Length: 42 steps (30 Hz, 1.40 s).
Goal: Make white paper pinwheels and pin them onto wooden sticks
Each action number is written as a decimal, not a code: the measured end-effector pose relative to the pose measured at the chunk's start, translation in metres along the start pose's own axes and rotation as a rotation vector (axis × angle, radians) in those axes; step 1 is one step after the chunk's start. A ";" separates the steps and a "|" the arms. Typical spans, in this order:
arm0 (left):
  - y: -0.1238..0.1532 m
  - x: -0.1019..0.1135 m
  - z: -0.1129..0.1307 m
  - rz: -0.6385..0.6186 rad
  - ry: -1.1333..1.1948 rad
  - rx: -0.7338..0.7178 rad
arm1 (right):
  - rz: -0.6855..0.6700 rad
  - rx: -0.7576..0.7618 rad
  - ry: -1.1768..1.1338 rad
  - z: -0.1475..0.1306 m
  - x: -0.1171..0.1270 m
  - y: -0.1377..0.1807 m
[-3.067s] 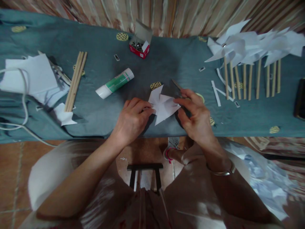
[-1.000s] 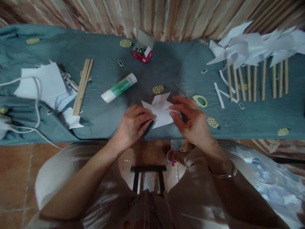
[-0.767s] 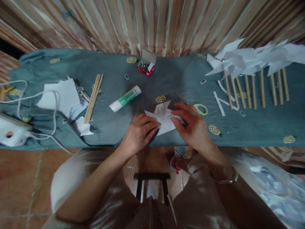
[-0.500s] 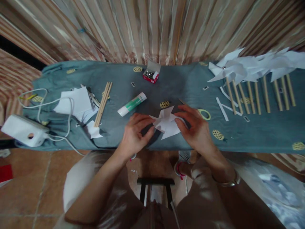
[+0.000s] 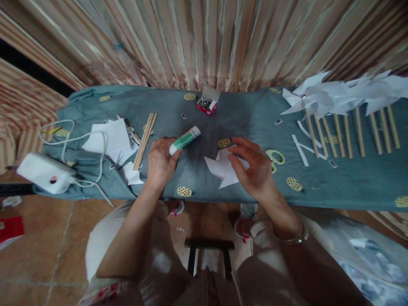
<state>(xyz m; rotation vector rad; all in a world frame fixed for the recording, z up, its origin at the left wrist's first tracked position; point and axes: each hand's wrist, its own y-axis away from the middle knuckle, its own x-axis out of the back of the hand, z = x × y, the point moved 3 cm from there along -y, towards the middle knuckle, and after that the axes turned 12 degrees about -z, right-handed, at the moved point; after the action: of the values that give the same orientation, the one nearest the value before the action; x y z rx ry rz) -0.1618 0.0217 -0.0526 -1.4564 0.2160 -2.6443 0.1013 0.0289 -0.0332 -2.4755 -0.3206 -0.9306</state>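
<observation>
One tube (image 5: 185,139) was gripped in left hand (image 5: 160,162) | right hand (image 5: 255,169) over paper (image 5: 222,168), pinch unclear to me | hard pressing risked creases.

Tabletop (image 5: 344,187): open lane between glue stick (image 5: 188,138) in left hand (image 5: 160,163) and paper pinwheel (image 5: 219,168); runs back to open red box (image 5: 207,107). Left: three wooden sticks (image 5: 145,142) hem the left hand; white cable (image 5: 103,157) loops farther out. Right: scissors (image 5: 278,157) just beside right hand (image 5: 255,168). Passage along front right edge. Paper strips (image 5: 299,150), mounted pinwheels (image 5: 341,95) block back right.
</observation>
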 end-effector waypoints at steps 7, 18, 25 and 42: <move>0.015 0.011 0.053 -0.245 0.603 0.099 | -0.073 -0.213 -0.472 -0.014 -0.004 0.003; 0.046 -0.009 0.101 -0.731 1.231 0.338 | -0.342 -0.484 -1.156 -0.021 -0.008 0.016; 0.041 -0.008 0.100 -0.710 1.205 0.348 | -0.224 -0.486 -1.137 -0.016 0.007 0.014; 0.046 -0.011 0.095 -0.626 1.125 0.327 | -0.215 -0.515 -0.952 -0.001 0.018 0.020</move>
<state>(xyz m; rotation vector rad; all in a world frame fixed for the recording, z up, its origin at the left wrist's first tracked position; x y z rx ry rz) -0.0743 -0.0284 -0.0197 0.2299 -0.6570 -3.4178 0.1212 0.0119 -0.0273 -3.2687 -0.7281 0.2241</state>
